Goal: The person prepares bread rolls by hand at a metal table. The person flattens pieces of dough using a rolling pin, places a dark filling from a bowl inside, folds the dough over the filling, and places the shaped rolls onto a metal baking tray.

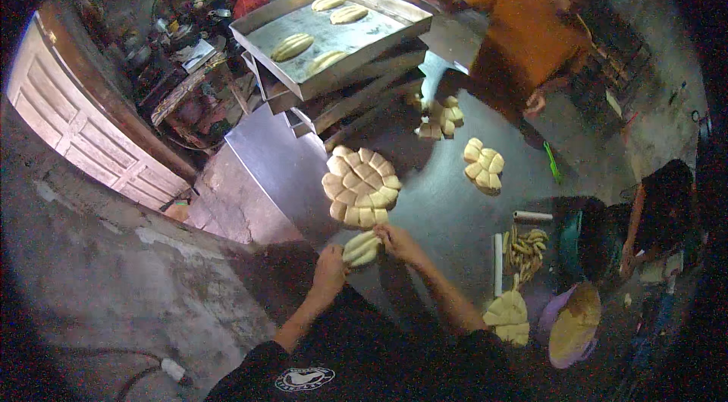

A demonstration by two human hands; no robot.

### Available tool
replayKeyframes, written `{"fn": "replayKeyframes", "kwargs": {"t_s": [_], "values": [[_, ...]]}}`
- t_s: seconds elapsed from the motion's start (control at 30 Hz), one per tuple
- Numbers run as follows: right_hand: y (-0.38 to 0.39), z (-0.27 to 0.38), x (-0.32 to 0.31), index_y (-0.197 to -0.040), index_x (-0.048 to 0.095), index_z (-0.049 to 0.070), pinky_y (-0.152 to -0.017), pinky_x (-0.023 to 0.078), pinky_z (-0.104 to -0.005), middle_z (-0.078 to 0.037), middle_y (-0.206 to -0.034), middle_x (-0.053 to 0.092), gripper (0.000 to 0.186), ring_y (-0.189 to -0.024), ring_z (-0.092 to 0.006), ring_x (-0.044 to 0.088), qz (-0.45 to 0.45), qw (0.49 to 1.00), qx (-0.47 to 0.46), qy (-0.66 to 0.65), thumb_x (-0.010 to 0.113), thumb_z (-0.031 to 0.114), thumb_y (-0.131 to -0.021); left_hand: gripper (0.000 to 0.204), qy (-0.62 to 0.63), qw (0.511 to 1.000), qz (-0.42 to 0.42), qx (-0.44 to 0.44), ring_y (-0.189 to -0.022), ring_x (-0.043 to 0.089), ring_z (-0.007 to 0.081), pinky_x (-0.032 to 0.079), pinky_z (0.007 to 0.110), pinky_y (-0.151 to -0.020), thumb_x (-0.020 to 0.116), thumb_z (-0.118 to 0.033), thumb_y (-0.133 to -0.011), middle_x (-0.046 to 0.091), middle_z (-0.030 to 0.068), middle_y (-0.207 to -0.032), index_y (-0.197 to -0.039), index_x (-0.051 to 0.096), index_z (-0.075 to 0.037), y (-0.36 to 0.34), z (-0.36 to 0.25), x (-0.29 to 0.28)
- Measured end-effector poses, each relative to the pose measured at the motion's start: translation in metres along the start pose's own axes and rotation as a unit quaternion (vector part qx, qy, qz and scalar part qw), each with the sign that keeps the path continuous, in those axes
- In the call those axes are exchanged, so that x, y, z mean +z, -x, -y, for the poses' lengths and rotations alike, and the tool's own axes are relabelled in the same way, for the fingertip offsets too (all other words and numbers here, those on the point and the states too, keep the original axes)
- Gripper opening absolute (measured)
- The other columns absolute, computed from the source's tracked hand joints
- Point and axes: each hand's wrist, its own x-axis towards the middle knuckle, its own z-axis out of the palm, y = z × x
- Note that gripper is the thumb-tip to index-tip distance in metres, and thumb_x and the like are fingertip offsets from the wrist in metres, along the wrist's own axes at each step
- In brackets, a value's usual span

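Ridged dough loaf [361,249]: at the near edge of the metal table [432,208], between the two hands; cannot tell whether it rests on the surface or is lifted. Left hand [329,271]: fingers curled in, gripping the loaf's left end. Right hand [396,241]: fingers pinched on its upper right end; little gap in either grip.

Just beyond the loaf: large cluster of cut dough pieces [361,182]. Farther right: smaller dough cluster [484,165], then a green tool [552,164]. Near right: heap of thin yellowish strips [525,252] beside a white cylinder [498,265]; purple tub [552,326] nearby.

Far left: metal tray [262,61] atop a stack, bearing four ridged loaves [293,46]. Across the table: co-worker in an orange top [519,30].
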Motion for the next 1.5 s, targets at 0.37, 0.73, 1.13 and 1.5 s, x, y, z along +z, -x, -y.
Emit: {"fn": "replayKeyframes", "kwargs": {"t_s": [0.37, 0.73, 1.13, 1.5], "values": [[-0.101, 0.242, -0.067, -0.092, 0.065, 0.003, -0.065, 0.051, -0.0344, -0.012, -0.088, 0.065, 0.015, -0.073, -0.0249, 0.064, -0.107, 0.946, -0.17, 0.255, 0.073, 0.011, -0.082, 0.04, 0.33, 0.944, -0.008, -0.004, -0.096, 0.066, 0.0262, 0.052, 0.036, -0.086, 0.072, 0.0, -0.078, 0.062, 0.0126, -0.096, -0.117, 0.059, -0.002, -0.113, 0.012, -0.109], [-0.422, 0.416, -0.086, -0.088, 0.065, 0.003, -0.068, 0.053, -0.0357, -0.013, -0.084, 0.067, 0.019, -0.075, -0.0261, 0.067, -0.267, 0.838, -0.366, 0.305, 0.078, 0.009, -0.075, 0.025, 0.351, 0.924, -0.134, -0.079, -0.079, 0.068, 0.0196, 0.053, 0.032, -0.075, 0.068, -0.015, -0.09, 0.069, 0.0118, -0.089, -0.111, 0.064, -0.002, -0.216, 0.113, -0.193], [-0.558, 0.33, -0.095, -0.101, 0.065, 0.006, -0.081, 0.053, -0.045, -0.014, -0.093, 0.07, 0.027, -0.087, -0.0355, 0.068, -0.261, 0.885, -0.243, 0.299, 0.072, 0.025, -0.083, 0.026, 0.31, 0.93, 0.005, -0.199, -0.079, 0.066, 0.0177, 0.053, 0.031, -0.072, 0.069, -0.02, -0.09, 0.07, 0.0103, -0.091, -0.108, 0.066, -0.002, -0.165, 0.142, -0.169], [-0.055, 0.175, -0.037, -0.109, 0.066, 0.003, -0.082, 0.052, -0.0363, -0.012, -0.101, 0.071, 0.036, -0.093, -0.0218, 0.068, -0.335, 0.94, 0.056, -0.046, 0.061, 0.035, -0.095, 0.025, 0.262, 0.918, 0.296, 0.038, -0.081, 0.065, 0.0178, 0.052, 0.03, -0.075, 0.06, -0.02, -0.096, 0.068, 0.0123, -0.097, -0.113, 0.062, -0.001, -0.166, 0.043, -0.074]]}}
